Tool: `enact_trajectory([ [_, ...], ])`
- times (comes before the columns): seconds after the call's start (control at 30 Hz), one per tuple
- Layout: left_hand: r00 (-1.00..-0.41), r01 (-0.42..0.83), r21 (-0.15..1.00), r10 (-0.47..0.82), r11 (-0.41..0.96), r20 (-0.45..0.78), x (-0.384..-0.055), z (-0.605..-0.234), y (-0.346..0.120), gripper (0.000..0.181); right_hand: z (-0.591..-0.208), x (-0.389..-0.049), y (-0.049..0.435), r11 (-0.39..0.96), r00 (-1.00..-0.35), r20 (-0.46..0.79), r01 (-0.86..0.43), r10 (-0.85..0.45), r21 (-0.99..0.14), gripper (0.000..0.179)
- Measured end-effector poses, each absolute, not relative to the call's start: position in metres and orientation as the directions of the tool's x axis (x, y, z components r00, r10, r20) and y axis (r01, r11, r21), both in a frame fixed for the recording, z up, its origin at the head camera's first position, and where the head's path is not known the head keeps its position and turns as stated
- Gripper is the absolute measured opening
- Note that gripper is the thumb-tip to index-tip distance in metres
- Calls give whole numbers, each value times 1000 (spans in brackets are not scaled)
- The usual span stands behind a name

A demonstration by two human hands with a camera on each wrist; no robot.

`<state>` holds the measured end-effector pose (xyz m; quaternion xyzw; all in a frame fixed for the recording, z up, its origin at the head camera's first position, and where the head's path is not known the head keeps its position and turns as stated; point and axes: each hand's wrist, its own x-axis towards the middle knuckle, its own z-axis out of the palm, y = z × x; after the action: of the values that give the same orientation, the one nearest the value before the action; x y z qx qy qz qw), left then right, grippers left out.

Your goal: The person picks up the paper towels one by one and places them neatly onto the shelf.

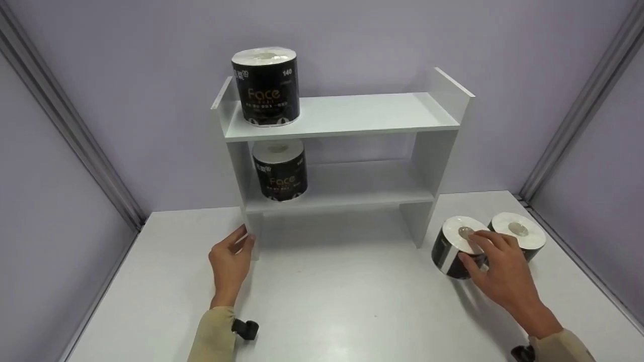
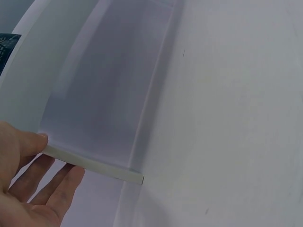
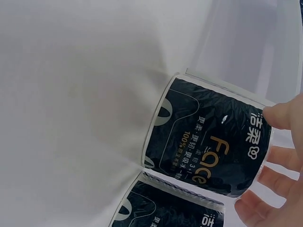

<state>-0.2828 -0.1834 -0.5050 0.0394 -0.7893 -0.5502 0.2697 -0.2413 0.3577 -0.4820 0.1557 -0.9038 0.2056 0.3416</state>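
A white two-tier shelf (image 1: 372,113) stands on the table, and my left hand (image 1: 231,262) pinches the front edge of its left side panel (image 2: 94,165), thumb on one face, fingers on the other. To the right of the shelf, my right hand (image 1: 503,274) is at the near toilet paper roll (image 1: 453,256), upright with a black printed wrapper. The thumb is by its upper side and the other fingers are spread over its top edge. Right beside it stands a second toilet paper roll (image 1: 517,229), partly hidden by that hand.
One toilet paper roll (image 1: 269,90) sits at the left end of the top board. Another roll (image 1: 282,173) stands below it, at the left of the lower board. Grey walls with metal posts (image 1: 578,110) border the white table (image 1: 322,301).
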Motion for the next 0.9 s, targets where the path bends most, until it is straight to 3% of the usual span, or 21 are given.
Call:
enact_trajectory([
  [0.9,-837,274,873,-348,404,423,-284,-509,-184,32,-489,-243,349,868,-760,642,-383,-102,-316,54],
])
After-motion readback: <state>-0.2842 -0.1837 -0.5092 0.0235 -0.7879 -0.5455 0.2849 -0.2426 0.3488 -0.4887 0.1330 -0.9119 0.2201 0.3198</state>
